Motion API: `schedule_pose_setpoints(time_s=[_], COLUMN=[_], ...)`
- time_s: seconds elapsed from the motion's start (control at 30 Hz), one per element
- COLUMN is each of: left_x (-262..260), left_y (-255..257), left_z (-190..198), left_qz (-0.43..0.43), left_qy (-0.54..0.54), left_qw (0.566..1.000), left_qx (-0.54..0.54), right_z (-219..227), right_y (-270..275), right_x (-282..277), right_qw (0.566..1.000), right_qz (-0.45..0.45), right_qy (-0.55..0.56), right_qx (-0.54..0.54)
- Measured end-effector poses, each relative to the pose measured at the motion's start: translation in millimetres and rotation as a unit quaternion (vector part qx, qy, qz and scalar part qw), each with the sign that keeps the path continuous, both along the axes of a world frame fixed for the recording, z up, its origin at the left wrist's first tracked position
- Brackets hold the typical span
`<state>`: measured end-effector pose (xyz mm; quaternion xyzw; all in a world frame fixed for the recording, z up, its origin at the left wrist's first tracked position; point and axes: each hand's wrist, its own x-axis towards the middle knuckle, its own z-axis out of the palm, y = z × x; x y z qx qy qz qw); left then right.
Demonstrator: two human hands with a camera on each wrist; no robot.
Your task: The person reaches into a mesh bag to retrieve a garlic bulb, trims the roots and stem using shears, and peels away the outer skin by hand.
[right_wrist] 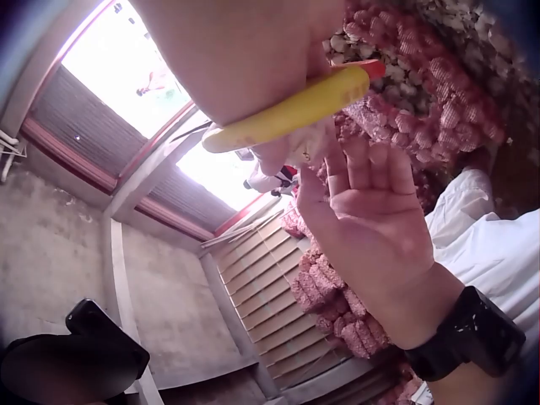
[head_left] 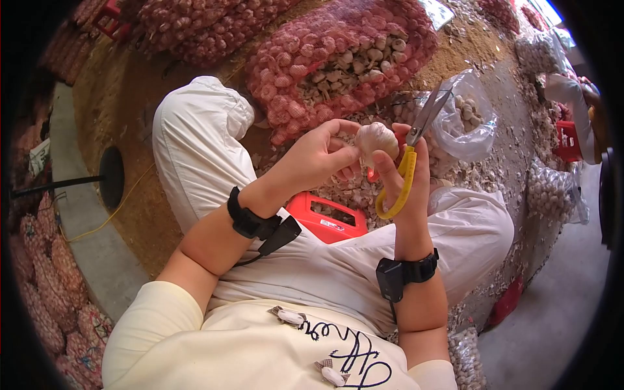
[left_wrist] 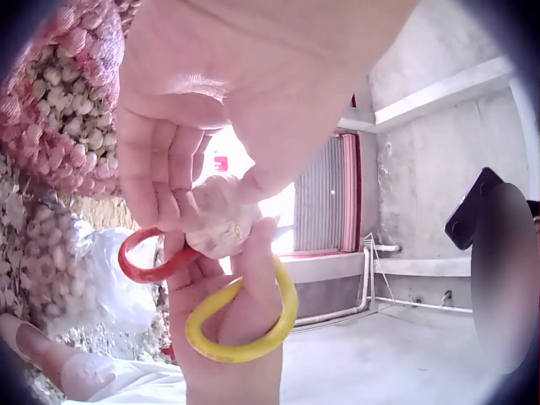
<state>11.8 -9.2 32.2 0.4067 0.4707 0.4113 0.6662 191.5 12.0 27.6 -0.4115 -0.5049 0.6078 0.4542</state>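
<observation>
Holding a garlic bulb up in front of the torn red mesh sack of garlic, the person pinches it with the curled fingers of the left hand, while the right hand steadies it with thumb and fingertip and carries the yellow-handled scissors looped on its fingers, blades up and nearly closed. This looks like positioning before a trim; next, the blades likely must swing to the bulb's end. Room is tight: fingertips crowd the bulb, and the clear plastic bag sits just beyond.
</observation>
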Motion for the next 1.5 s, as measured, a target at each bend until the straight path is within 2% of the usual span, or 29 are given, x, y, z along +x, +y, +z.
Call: schedule_pose_setpoints(time_s=[0.07,0.17,0.33,0.4,0.57,0.63,0.7,0.8,0.87,0.93,1.03,1.1,1.17,1.4,1.47,1.5], left_x=[-2.2,-1.8,-4.1,-7.2,-10.5,-9.2,-7.6,-5.6,-4.2,-6.7,-9.5,-9.8,-9.9,-7.1,-2.0,-0.5], left_y=[0.6,-0.2,-1.9,-1.1,0.6,-0.1,-0.3,-0.2,-0.7,1.2,0.8,0.3,0.0,-2.7,-5.0,-5.4], left_z=[6.2,11.3,6.7,7.2,13.8,11.3,8.0,4.0,3.0,3.4,3.2,2.7,2.3,-4.9,-11.5,-13.4], left_qz=[-0.005,-0.048,-0.029,-0.036,-0.08,-0.074,-0.068,-0.06,-0.043,-0.043,-0.053,-0.064,-0.06,-0.053,0.007,0.006], left_qy=[0.087,0.122,0.041,0.021,0.022,0.014,0.005,-0.011,0.055,0.044,0.058,0.081,0.13,0.139,0.136,0.136], left_qw=[0.994,0.991,0.999,0.999,0.996,0.997,0.997,0.998,0.997,0.998,0.997,0.994,0.989,0.988,0.99,0.99], left_qx=[-0.061,-0.026,-0.02,-0.031,-0.04,-0.032,-0.025,-0.017,0.016,0.014,0.016,0.02,0.044,0.045,0.042,0.042], right_z=[0.0,0.3,-6.5,-8.8,-11.8,-12.0,-13.6,-13.7,-13.1,-12.9,-13.9,-14.4,-14.5,-11.0,-8.8,-8.3], right_y=[-0.4,-1.7,-3.7,-3.8,-4.1,-4.3,-4.8,-4.4,-5.3,-5.2,-5.6,-6.5,-5.9,-6.8,-8.1,-8.6], right_x=[0.9,0.5,-3.2,-3.0,-2.4,-2.4,-3.0,-1.7,-2.9,-2.9,-2.4,-2.1,-2.4,-6.3,-3.7,-2.7], right_qw=[1.0,0.999,0.993,0.975,0.978,0.978,0.988,0.985,0.987,0.988,0.978,0.954,0.956,0.947,0.942,0.937], right_qz=[-0.007,-0.013,-0.019,-0.027,-0.032,-0.032,-0.033,-0.036,-0.038,-0.04,-0.037,-0.052,-0.049,-0.056,-0.043,-0.03], right_qy=[-0.004,-0.017,-0.024,-0.11,-0.098,-0.104,-0.056,-0.075,-0.059,-0.043,-0.091,-0.17,-0.163,-0.174,-0.2,-0.225], right_qx=[0.001,0.023,0.111,0.193,0.183,0.181,0.139,0.149,0.145,0.14,0.181,0.24,0.24,0.265,0.266,0.267])
